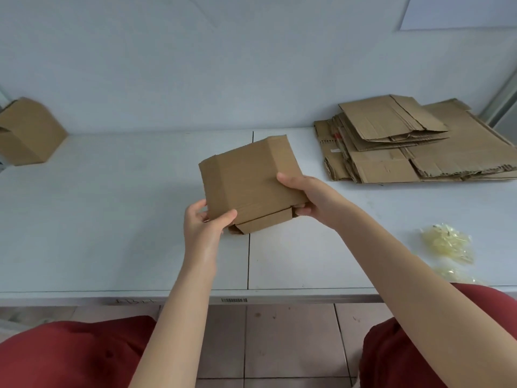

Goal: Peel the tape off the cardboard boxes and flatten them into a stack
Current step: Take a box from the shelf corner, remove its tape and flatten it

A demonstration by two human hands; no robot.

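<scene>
On the table, a held box sits centre, another box far left, flattened stack far right, tape wads near right.

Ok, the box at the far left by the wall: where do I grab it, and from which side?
Likely its top right edge, reached from the right: the far box sits close to the wall, its left part out of frame, so only the near and right faces are open. The left hand and right hand both hold the middle box.

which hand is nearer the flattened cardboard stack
Right. The right hand grips the right edge of the box, on the side facing the stack; the left hand grips its near-left corner, farther away.
</scene>
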